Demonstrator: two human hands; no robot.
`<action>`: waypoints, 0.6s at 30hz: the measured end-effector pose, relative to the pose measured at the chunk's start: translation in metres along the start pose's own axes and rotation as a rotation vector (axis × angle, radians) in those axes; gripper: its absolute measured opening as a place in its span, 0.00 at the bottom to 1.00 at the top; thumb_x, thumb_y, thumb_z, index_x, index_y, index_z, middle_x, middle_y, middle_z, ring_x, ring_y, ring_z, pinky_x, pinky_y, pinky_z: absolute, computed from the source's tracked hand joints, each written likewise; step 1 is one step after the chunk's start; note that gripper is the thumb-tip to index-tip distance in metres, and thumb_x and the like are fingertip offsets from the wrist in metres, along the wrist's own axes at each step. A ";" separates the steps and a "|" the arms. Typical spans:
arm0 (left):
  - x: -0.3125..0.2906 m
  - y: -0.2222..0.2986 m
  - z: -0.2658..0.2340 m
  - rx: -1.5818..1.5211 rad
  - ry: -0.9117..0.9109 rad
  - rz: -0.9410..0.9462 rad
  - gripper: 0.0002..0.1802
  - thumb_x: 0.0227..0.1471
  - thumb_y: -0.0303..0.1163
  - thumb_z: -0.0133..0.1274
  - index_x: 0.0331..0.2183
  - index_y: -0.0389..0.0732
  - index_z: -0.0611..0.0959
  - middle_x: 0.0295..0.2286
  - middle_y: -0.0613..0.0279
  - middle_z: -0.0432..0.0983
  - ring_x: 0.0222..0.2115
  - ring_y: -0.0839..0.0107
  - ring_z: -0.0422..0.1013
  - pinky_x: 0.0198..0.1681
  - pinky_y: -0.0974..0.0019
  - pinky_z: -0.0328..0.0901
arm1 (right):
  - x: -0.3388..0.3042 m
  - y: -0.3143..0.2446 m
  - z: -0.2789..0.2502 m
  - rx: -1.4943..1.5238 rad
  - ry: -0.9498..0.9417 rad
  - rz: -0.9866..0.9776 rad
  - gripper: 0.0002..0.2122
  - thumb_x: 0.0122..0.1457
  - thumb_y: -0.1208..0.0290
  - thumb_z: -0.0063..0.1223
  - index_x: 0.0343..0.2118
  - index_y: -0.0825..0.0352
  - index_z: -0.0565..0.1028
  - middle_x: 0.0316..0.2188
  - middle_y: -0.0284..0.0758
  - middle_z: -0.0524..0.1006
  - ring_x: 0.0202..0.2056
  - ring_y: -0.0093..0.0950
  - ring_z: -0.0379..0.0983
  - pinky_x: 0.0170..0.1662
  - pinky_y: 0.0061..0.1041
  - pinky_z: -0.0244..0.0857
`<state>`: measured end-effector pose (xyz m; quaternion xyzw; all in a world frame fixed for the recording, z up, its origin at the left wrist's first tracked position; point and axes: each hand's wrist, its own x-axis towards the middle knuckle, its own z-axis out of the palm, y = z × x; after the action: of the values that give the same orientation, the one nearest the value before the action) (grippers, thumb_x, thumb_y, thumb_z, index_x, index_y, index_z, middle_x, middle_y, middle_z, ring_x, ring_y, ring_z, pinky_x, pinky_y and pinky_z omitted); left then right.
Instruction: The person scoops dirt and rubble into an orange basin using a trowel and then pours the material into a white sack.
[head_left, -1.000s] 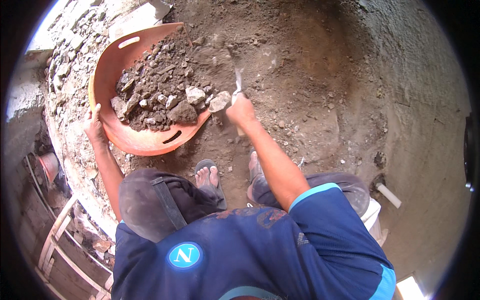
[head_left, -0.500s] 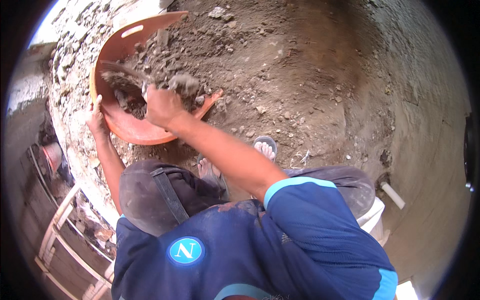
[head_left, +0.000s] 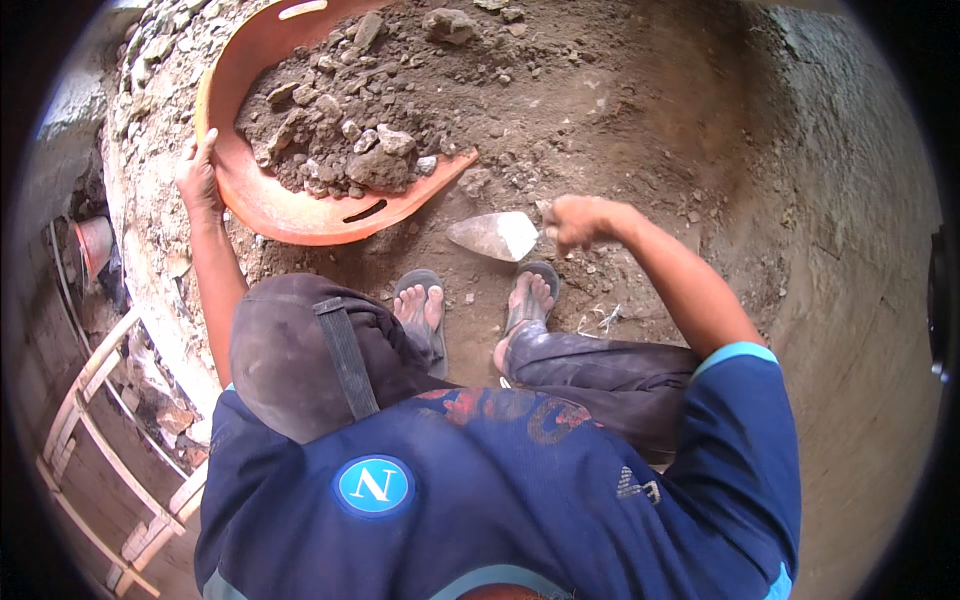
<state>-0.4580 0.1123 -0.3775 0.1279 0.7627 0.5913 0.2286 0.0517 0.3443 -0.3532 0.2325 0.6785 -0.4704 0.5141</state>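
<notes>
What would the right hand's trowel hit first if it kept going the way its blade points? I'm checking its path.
The right hand aims the trowel leftward, so it would probably meet the orange pan near its lower rim first, though depth is unclear.

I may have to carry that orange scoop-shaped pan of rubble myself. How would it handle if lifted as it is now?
Probably heavy: the orange scoop-shaped plastic pan is heaped with brown soil and stone lumps. It would likely spill forward, since its low open lip faces the ground. The left hand holds only one rim, so a one-sided lift might tip or flex it.
</notes>
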 end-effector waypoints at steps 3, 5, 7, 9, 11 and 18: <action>0.001 -0.001 0.010 -0.031 -0.014 -0.003 0.14 0.48 0.32 0.61 0.37 0.37 0.80 0.29 0.72 0.71 0.29 0.80 0.64 0.34 0.74 0.60 | 0.029 0.044 -0.032 -0.026 0.012 0.129 0.09 0.45 0.78 0.56 0.31 0.71 0.77 0.27 0.40 0.78 0.26 0.27 0.74 0.28 0.30 0.70; -0.001 -0.002 0.004 -0.035 -0.010 -0.003 0.13 0.48 0.32 0.61 0.37 0.37 0.80 0.28 0.72 0.71 0.29 0.80 0.64 0.35 0.74 0.60 | 0.000 0.028 -0.064 -0.011 0.077 0.114 0.08 0.45 0.74 0.59 0.29 0.70 0.76 0.27 0.39 0.76 0.26 0.25 0.70 0.30 0.26 0.68; -0.003 0.002 0.003 -0.033 -0.016 0.007 0.13 0.48 0.32 0.60 0.36 0.37 0.80 0.28 0.72 0.71 0.29 0.79 0.64 0.35 0.74 0.60 | -0.001 0.035 -0.092 0.072 0.124 0.166 0.09 0.43 0.73 0.60 0.27 0.71 0.76 0.26 0.39 0.76 0.26 0.26 0.71 0.31 0.30 0.68; -0.005 0.007 0.002 -0.014 -0.025 0.019 0.13 0.48 0.32 0.60 0.37 0.37 0.80 0.29 0.72 0.71 0.29 0.79 0.64 0.35 0.74 0.61 | -0.008 0.030 -0.116 0.009 0.145 0.191 0.08 0.41 0.76 0.58 0.26 0.71 0.76 0.22 0.38 0.75 0.24 0.26 0.71 0.28 0.30 0.69; -0.007 0.010 0.002 0.008 -0.024 0.036 0.13 0.48 0.32 0.60 0.37 0.37 0.80 0.28 0.72 0.71 0.29 0.80 0.64 0.35 0.74 0.60 | -0.013 0.025 -0.133 -0.092 0.175 0.212 0.09 0.39 0.78 0.57 0.27 0.70 0.76 0.20 0.35 0.74 0.22 0.26 0.70 0.25 0.28 0.69; 0.001 -0.002 -0.003 -0.032 -0.041 -0.027 0.16 0.49 0.32 0.59 0.39 0.34 0.79 0.32 0.66 0.74 0.31 0.76 0.69 0.37 0.71 0.65 | -0.076 0.009 -0.151 0.002 0.529 0.019 0.14 0.40 0.75 0.56 0.34 0.70 0.75 0.22 0.34 0.72 0.24 0.22 0.68 0.24 0.23 0.64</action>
<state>-0.4605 0.1101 -0.3791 0.1261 0.7500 0.5975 0.2543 0.0143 0.4940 -0.2832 0.3544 0.7865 -0.3892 0.3231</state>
